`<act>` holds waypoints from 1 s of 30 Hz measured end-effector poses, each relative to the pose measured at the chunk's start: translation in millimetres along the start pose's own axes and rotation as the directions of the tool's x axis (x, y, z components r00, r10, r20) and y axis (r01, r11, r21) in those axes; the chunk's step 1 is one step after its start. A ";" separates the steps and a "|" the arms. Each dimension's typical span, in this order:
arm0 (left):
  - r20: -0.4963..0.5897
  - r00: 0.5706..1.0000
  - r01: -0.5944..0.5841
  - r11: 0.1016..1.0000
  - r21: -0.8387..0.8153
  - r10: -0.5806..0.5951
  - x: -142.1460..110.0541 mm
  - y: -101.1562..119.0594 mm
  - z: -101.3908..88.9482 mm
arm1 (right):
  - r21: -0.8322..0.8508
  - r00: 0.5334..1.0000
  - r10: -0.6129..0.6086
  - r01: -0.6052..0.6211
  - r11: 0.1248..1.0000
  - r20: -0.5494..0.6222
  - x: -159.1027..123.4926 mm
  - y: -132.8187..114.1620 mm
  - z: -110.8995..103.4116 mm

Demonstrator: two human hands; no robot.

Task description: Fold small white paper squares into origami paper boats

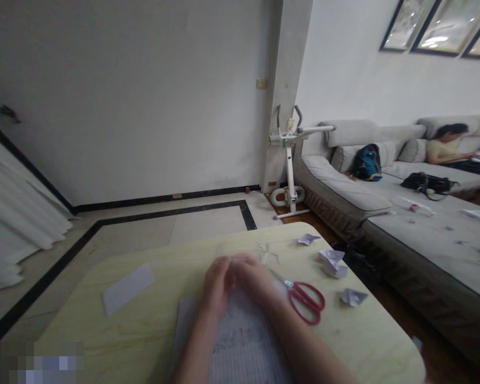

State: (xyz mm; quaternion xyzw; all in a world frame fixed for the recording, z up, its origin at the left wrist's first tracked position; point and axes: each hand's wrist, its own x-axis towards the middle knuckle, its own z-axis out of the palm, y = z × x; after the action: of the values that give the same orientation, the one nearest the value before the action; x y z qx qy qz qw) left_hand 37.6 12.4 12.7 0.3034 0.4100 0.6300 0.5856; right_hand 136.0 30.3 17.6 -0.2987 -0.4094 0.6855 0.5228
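My left hand (218, 280) and my right hand (250, 272) meet over the upper edge of a lined, written-on sheet of paper (240, 341). Both are closed, their fingers curled together and slightly blurred; whatever sits between them is hidden. Just right of my right hand lies a pair of scissors (307, 303) with red handles, blades pointing up-left. Thin paper scraps (269, 254) rest beyond that hand. Along the table's right side stand three folded paper pieces: a far one (309, 239), a middle one (333, 263) and a near one (354, 297). A blank paper rectangle (128, 289) lies at left.
The pale wooden table (144, 341) has rounded corners. Beyond its right edge is a long grey sofa (416, 240) with a backpack (368, 162), a black bag (430, 183) and a seated person (448, 149). White exercise equipment (290, 170) stands by the wall.
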 end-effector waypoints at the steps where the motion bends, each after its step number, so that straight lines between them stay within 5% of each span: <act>1: -0.007 1.000 -0.004 1.000 0.010 0.004 0.5 -0.8 -0.6 | 0.037 1.000 0.014 -0.014 0.999 0.015 1.2 2.8 -1.4; 6: -0.002 1.000 -0.003 0.998 0.058 0.003 0.6 -2.4 -1.3 | 0.146 0.999 0.036 -0.038 0.989 0.014 5.1 12.0 -6.0; 11: -0.053 0.998 -0.025 0.993 0.120 0.031 1.0 -6.9 -2.2 | 0.145 0.990 0.066 -0.048 0.988 -0.127 4.0 6.9 -4.5; 18: -0.001 0.997 -0.079 0.969 0.232 0.081 1.0 -1.6 1.0 | 0.049 0.988 0.016 -0.009 0.999 -0.154 5.4 9.4 -7.9; 25: -0.090 0.991 -0.071 0.956 0.284 0.101 2.6 -0.6 -1.2 | -0.093 0.982 -0.021 0.004 0.996 -0.186 -0.6 2.3 -2.5; 30: -0.129 0.972 -0.140 0.923 0.358 0.197 2.5 -0.3 -0.3 | -0.321 0.962 -0.186 0.115 0.940 -0.201 -6.2 1.6 2.3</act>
State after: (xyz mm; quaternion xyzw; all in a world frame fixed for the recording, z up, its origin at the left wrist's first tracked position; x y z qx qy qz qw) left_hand 37.3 14.8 12.1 0.3836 0.5331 0.6188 0.4311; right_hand 135.0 23.5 17.2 -0.4207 -0.4696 0.5323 0.5649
